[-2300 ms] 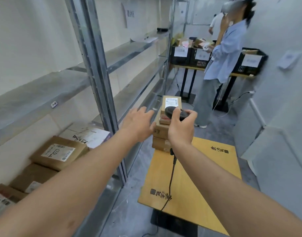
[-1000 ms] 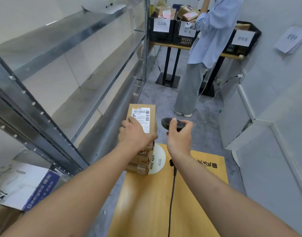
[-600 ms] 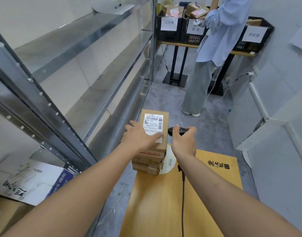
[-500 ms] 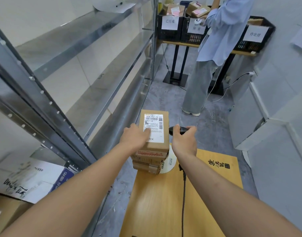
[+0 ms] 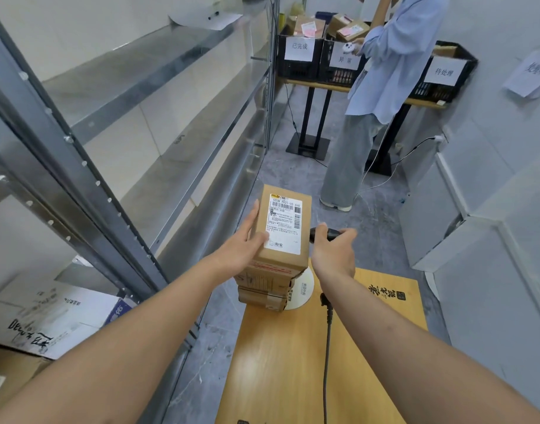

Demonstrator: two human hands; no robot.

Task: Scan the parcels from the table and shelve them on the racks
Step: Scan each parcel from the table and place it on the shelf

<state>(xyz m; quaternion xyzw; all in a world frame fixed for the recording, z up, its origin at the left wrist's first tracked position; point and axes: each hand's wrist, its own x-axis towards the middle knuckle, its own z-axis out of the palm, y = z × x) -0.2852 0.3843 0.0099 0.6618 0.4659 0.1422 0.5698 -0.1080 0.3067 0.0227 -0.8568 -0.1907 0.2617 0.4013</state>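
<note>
Cardboard on cardboard is the risk here imo: the top parcel (image 5: 282, 231), centre of the frame, sits on a little stack (image 5: 267, 289) right at the far left corner of the wooden surface (image 5: 293, 362). If it gets dragged off sideways instead of lifted, I'd guess the stack slides off that edge onto the floor. The scanner cable (image 5: 326, 356) trailing down the middle could also snag.

Left hand (image 5: 242, 244) holds the parcel by its left side, fingers (image 5: 253, 220) pretty straight along the edge, thumb over the top near the label (image 5: 285, 223). Right hand (image 5: 333, 254), just right of the box, is wrapped round the black scanner (image 5: 325, 233). Can't tell if it's actually aimed at the barcode. Metal racks (image 5: 158, 123) fill the left of the frame.
</note>
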